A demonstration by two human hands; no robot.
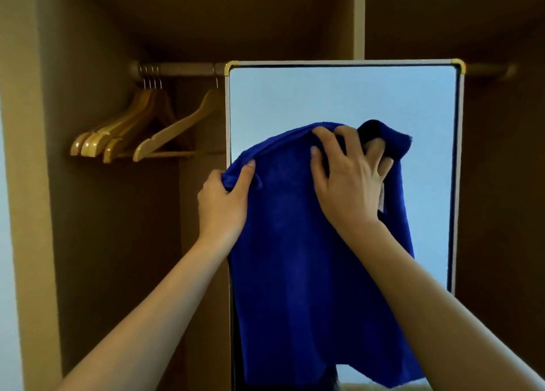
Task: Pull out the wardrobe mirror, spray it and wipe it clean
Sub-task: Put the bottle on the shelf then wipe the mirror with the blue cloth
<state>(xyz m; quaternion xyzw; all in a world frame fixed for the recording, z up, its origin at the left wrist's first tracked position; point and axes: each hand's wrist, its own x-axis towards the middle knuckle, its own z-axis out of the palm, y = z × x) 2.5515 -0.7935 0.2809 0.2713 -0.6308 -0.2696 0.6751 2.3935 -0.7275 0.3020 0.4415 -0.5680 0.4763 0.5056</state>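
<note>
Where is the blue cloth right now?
In the head view, the blue cloth hangs centre-right before the mirror, gripped at its top by the left hand and right hand.

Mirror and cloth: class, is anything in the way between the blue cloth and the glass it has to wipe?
Nothing visible. The cloth hangs right in front of the mirror, gripped by the left hand and right hand. The hangers sit off to the left, clear of the glass.

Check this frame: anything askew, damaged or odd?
Nothing stands out. Mirror sits upright with its frame intact, both hands grip the blue cloth in front of it, and the wooden hangers hang in order on the rail.
</note>
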